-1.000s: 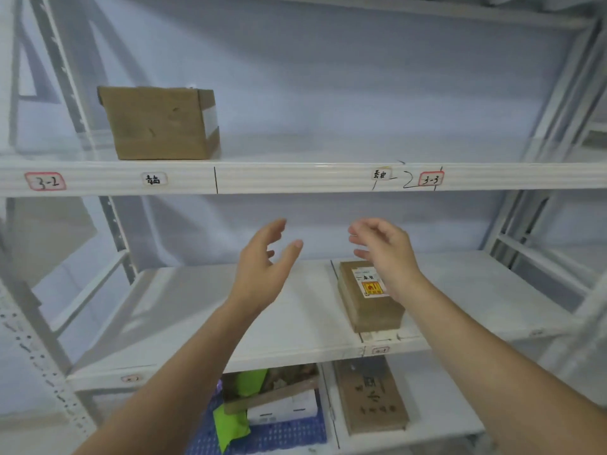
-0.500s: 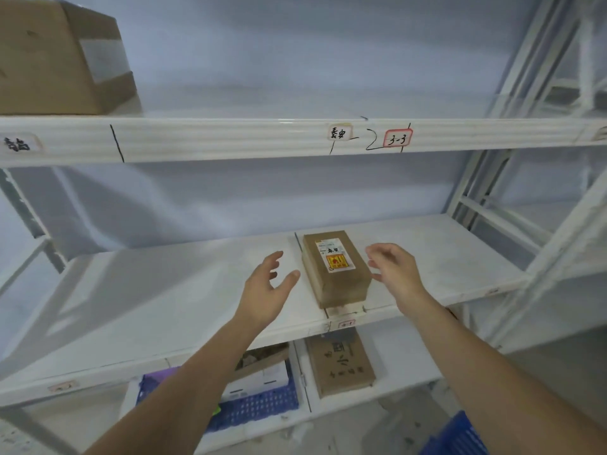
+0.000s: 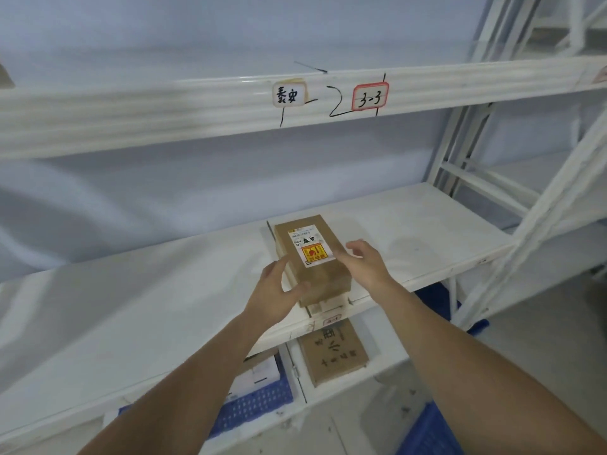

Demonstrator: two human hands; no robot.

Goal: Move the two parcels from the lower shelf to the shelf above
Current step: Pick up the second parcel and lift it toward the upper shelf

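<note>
Brown parcel (image 3: 312, 261) lay flat on lower shelf (image 3: 164, 310), near edge, overhanging front lip slightly. Left hand (image 3: 276, 295) cupped on its left near corner, right hand (image 3: 364, 264) against its right side; fingers spread, not yet clenched round it. Risk judged: loose two-sided squeeze, could slip or tip off lip on lift; could clip beam of shelf above (image 3: 197, 116). Blue crate (image 3: 259, 402) lower left held white box (image 3: 259, 377). Second brown box (image 3: 331, 353) below, loose, right of crate.

wall (image 3: 197, 34): pale blue | racking (image 3: 538, 205): white metal | floor (image 3: 542, 330): grey | light: soft, even
</note>
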